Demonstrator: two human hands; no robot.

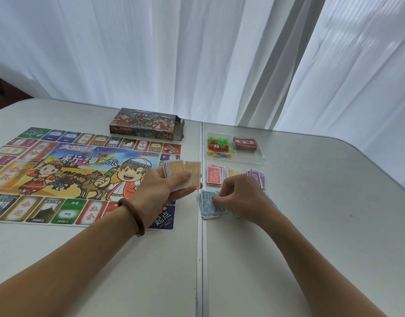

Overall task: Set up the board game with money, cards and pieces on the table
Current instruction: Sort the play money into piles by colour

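The colourful game board (pixel 66 170) lies flat on the left half of the table. My left hand (pixel 164 188) holds a stack of play money (pixel 182 172) with orange notes on top, above the board's right edge. My right hand (pixel 240 195) rests with curled fingers on a blue money pile (pixel 208 205), pinching its top note. Sorted piles lie just beyond: red notes (pixel 214 175), orange notes (pixel 232 173) and purple notes (pixel 257 177).
The game box (pixel 146 123) lies behind the board. A clear plastic tray (pixel 261 156) at the right holds small coloured pieces (pixel 219 146) and a red card deck (pixel 245 143). A seam (pixel 201 248) splits the grey table. White curtains hang behind.
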